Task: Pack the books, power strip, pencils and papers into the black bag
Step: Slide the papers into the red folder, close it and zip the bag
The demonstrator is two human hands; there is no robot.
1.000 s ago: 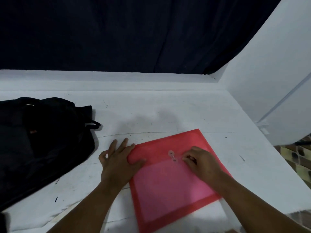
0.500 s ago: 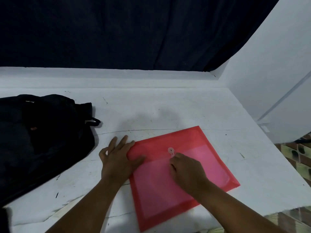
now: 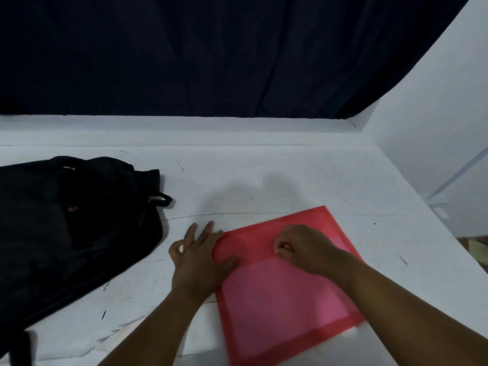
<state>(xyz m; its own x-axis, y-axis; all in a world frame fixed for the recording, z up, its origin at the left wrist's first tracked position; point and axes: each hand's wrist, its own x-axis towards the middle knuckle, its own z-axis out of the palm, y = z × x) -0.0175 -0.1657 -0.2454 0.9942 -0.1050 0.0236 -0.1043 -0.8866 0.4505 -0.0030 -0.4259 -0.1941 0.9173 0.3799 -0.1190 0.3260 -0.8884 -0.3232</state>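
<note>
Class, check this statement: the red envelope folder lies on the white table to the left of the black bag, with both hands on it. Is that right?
Not quite. The head view shows the red envelope folder lying on the white table to the right of the black bag. The left hand and right hand are on it.

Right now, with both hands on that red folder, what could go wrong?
The red folder overhangs the near edge of the white table, so a nudge might slide it off. The right hand curls over the flap; what it pinches is hidden, so the flap may not be fastened and papers could slip out. The black bag lies slumped, which may make a flat folder awkward to insert.
</note>
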